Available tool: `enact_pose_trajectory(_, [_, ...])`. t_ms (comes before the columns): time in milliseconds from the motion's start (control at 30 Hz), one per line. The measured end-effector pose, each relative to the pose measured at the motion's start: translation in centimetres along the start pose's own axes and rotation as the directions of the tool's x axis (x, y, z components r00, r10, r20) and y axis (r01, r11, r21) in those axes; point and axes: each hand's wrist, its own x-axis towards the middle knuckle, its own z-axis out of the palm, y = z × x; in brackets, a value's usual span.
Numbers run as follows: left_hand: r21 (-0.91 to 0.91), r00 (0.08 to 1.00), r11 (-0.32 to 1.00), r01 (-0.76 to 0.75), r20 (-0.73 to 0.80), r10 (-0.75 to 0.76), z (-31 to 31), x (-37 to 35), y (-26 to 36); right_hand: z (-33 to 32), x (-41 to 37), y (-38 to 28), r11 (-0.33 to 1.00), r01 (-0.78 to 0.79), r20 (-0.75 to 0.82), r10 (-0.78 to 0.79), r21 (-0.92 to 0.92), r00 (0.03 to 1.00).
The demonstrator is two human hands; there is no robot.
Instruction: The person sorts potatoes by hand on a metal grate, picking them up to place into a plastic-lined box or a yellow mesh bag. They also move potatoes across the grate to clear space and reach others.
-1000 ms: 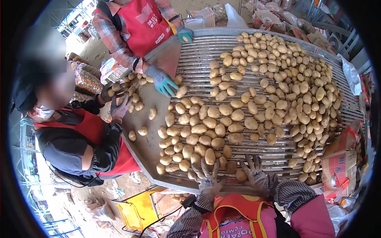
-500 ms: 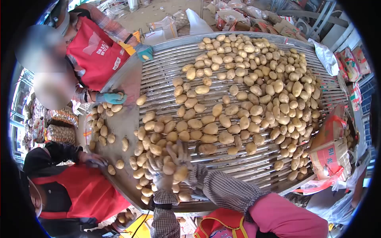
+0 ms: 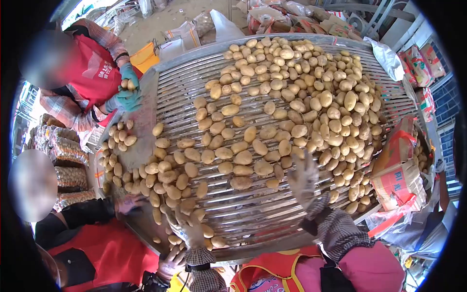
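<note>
My left hand [image 3: 186,228], in a pale glove below a checkered sleeve, lies at the near left of the slatted metal table, its fingers spread against several potatoes [image 3: 172,191]. It grips none that I can see. Over the bare slats to the right, my gloved right hand [image 3: 302,181] is stretched out and somewhat blurred. Its fingers are apart and hold nothing; they are close to the left side of the large potato pile [image 3: 335,114]. A band of potatoes runs from my left hand toward the table's left end.
Across the left corner, a co-worker's teal-gloved hands [image 3: 125,97] hold potatoes. Nearer me, a co-worker in a red apron [image 3: 104,250] has one hand at the table's edge. A cardboard box [image 3: 398,182] stands on the right, with filled sacks [image 3: 70,178] at far left.
My right hand has moved from beside my left to the right. My left hand has shifted slightly left and down. Potatoes have moved left onto the plate. The far co-worker's hands have come together.
</note>
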Motion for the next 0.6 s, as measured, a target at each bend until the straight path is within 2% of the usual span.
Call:
enact_pose_trajectory(67, [-0.029, 0.998, 0.998, -0.055, 0.011, 0.055, -0.4, -2.1, 2.0, -0.8, -0.7, 5.2, 0.973, -0.229, 0.015, 0.228, 0.014, 0.973])
enact_pose_trajectory(133, [-0.169, 0.994, 0.985, -0.043, 0.089, 0.058, -0.3, -4.0, 4.4, 1.5, -1.0, 5.3, 0.976, -0.217, 0.066, 0.216, 0.007, 0.974])
enact_pose_trajectory(167, [-0.118, 0.990, 0.990, -0.073, 0.115, 0.087, -0.3, -4.7, 5.7, 2.7, -1.5, 5.3, 0.975, -0.221, 0.114, 0.220, -0.006, 0.969])
enact_pose_trajectory(200, [-0.162, 0.982, 0.975, -0.152, 0.091, 0.168, 0.3, -5.2, 6.1, 4.4, -1.6, 2.9, 0.928, -0.299, 0.000, 0.307, 0.223, 0.952])
enact_pose_trajectory(267, [-0.250, 0.973, 0.966, -0.062, 0.199, 0.113, 0.0, -5.1, 8.4, 7.9, -2.8, -0.1, 0.981, -0.163, -0.177, 0.180, 0.106, 0.968])
enact_pose_trajectory(300, [-0.222, 0.973, 0.975, -0.031, 0.217, 0.080, 0.2, -5.2, 9.2, 8.0, -3.3, -1.0, 0.981, -0.156, -0.175, 0.174, 0.113, 0.969])
enact_pose_trajectory(367, [-0.249, 0.978, 0.968, -0.022, 0.196, 0.072, 0.8, -4.8, 9.7, 7.0, -4.3, -3.3, 0.976, -0.032, 0.090, 0.013, 0.214, 0.996])
enact_pose_trajectory(400, [-0.285, 0.982, 0.958, -0.016, 0.177, 0.069, 1.0, -4.5, 9.8, 6.4, -4.6, -4.3, 0.974, -0.021, 0.097, -0.001, 0.226, 0.995])
enact_pose_trajectory(467, [-0.305, 0.981, 0.951, 0.054, 0.193, 0.006, 0.6, -4.1, 9.6, 4.7, -5.1, -6.2, 0.948, 0.311, 0.220, -0.318, 0.065, 0.922])
enact_pose_trajectory(500, [-0.326, 0.982, 0.943, 0.066, 0.187, -0.004, 0.4, -4.0, 9.3, 4.1, -4.1, -7.7, 0.926, 0.361, 0.115, -0.373, 0.114, 0.921])
enact_pose_trajectory(533, [-0.349, 0.984, 0.934, 0.075, 0.180, -0.012, 0.3, -4.0, 9.0, 4.9, -2.6, -9.0, 0.920, 0.371, 0.123, -0.385, 0.124, 0.915])
enact_pose_trajectory(600, [-0.386, 0.981, 0.912, 0.137, 0.180, -0.072, 0.3, -5.0, 8.2, 7.1, 0.2, -12.2, 0.790, 0.441, 0.073, -0.516, 0.427, 0.854])
